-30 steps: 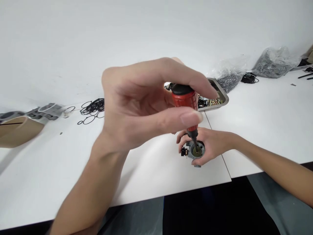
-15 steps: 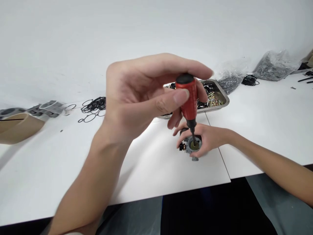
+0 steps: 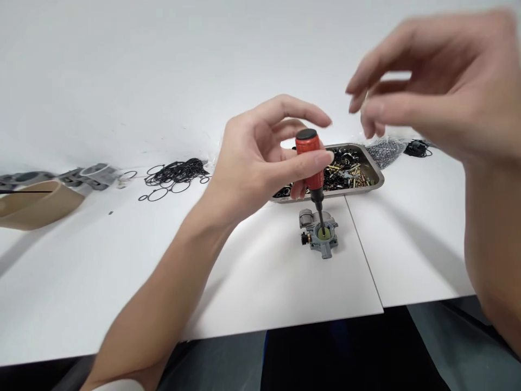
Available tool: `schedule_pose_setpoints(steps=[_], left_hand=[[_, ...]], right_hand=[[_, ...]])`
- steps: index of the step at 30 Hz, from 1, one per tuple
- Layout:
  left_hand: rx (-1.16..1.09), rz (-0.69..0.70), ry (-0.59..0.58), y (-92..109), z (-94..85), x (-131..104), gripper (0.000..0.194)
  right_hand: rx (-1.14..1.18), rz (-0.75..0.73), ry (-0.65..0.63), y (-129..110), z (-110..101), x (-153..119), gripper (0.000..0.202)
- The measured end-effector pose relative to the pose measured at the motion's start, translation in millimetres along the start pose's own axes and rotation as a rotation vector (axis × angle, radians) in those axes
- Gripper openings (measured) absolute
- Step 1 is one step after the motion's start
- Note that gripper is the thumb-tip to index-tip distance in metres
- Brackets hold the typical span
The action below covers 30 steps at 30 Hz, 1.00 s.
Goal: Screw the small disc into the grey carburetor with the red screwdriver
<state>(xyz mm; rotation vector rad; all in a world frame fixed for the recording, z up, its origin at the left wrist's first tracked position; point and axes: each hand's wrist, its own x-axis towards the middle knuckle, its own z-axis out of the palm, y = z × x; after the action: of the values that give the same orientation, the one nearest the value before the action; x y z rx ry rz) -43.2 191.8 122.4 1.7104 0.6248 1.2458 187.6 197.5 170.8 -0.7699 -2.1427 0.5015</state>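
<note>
My left hand (image 3: 264, 157) is closed around the red handle of a screwdriver (image 3: 310, 163), thumb in front and index finger raised above the black cap. The screwdriver stands nearly upright, its tip on the greenish disc inside a small grey metal carburetor-like part (image 3: 325, 239) lying on the white table. A black and brass fitting sticks out at that part's left side. Raised at the upper right, my right hand (image 3: 431, 81) has its fingers curved and apart, with nothing between them; it does not touch the metal part.
Behind the metal part is a steel tray (image 3: 376, 174) of mixed screws and small parts. Black rubber rings (image 3: 175, 176) lie left of it. Further left are a tan container (image 3: 44, 209) and grey castings (image 3: 97, 175). A plastic bag (image 3: 385, 152) and black rings (image 3: 417, 147) sit behind right.
My right hand has let go of the metal part and risen to the upper right. My left hand, still on the screwdriver, appears slightly further forward, with its index finger lifted.
</note>
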Motion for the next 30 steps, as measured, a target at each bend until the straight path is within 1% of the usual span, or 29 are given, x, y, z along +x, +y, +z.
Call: schedule_pose_setpoints(steps=[1, 2, 3, 4, 5, 6, 7, 8, 11, 13, 14, 16, 17, 18, 19, 20, 21, 22, 24, 27, 29, 30], left_hand=[[0.002, -0.013, 0.008, -1, -0.6, 0, 0.039], [0.007, -0.025, 0.01, -2, -1.1, 0, 0.049], [0.016, -0.038, 0.006, -3, -1.6, 0, 0.057], [0.026, -0.048, 0.001, -3, -2.0, 0, 0.062], [0.034, -0.052, 0.0, -3, -2.2, -1, 0.065], [0.04, -0.053, 0.0, -2, -2.3, -1, 0.066], [0.043, -0.054, -0.002, -1, -2.2, -2, 0.065], [0.042, -0.051, -0.008, 0, -2.1, -2, 0.063], [0.032, -0.04, -0.046, 1, -1.8, -3, 0.057], [0.024, -0.021, -0.076, 0, -1.7, -3, 0.055], [0.02, -0.003, -0.091, 0, -1.6, -3, 0.054], [0.014, 0.054, -0.124, -2, -1.1, -3, 0.052], [0.013, 0.087, -0.141, -2, -0.7, -2, 0.051], [0.012, 0.124, -0.153, -3, -0.2, -2, 0.052], [0.016, 0.149, -0.164, -4, 0.1, -1, 0.053], [0.03, 0.156, -0.172, -6, 0.3, -1, 0.054], [0.05, 0.149, -0.176, -7, 0.3, -1, 0.055], [0.072, 0.129, -0.177, -8, -0.1, 0, 0.055], [0.094, 0.092, -0.174, -10, -1.4, 0, 0.057], [0.047, 0.086, -0.134, -10, -3.3, 0, 0.06], [0.037, 0.077, -0.122, -7, -3.7, 0, 0.058], [0.047, 0.069, -0.124, -6, -3.6, -1, 0.057]], right_hand=[[-0.017, -0.063, 0.021, -11, 0, 5, 0.051], [-0.026, -0.12, 0.0, -19, 1, 10, 0.06], [-0.038, -0.168, -0.049, -25, 4, 13, 0.06], [-0.051, -0.207, -0.113, -29, 7, 16, 0.051], [-0.067, -0.224, -0.18, -31, 10, 18, 0.038], [-0.084, -0.228, -0.223, -30, 13, 20, 0.024], [-0.1, -0.227, -0.241, -29, 15, 21, 0.014], [-0.119, -0.218, -0.241, -28, 16, 21, 0.013], [-0.188, -0.207, -0.223, -25, 16, 21, 0.021], [-0.172, -0.214, -0.24, -26, 15, 21, 0.021], [-0.152, -0.222, -0.229, -27, 15, 21, 0.021], [-0.177, -0.241, -0.162, -30, 17, 22, 0.016], [-0.244, -0.236, -0.116, -31, 19, 23, 0.015], [-0.338, -0.224, -0.073, -31, 23, 24, 0.022], [-0.439, -0.201, -0.04, -32, 26, 25, 0.035], [-0.528, -0.176, -0.017, -32, 30, 26, 0.048], [-0.591, -0.152, -0.003, -33, 33, 27, 0.057], [-0.621, -0.137, 0.001, -34, 35, 27, 0.06], [-0.595, -0.141, 0.003, -37, 36, 26, 0.056], [-0.432, -0.176, -0.015, -43, 29, 22, 0.043], [-0.335, -0.176, -0.071, -44, 21, 19, 0.039], [-0.296, -0.172, -0.097, -43, 17, 18, 0.032]])
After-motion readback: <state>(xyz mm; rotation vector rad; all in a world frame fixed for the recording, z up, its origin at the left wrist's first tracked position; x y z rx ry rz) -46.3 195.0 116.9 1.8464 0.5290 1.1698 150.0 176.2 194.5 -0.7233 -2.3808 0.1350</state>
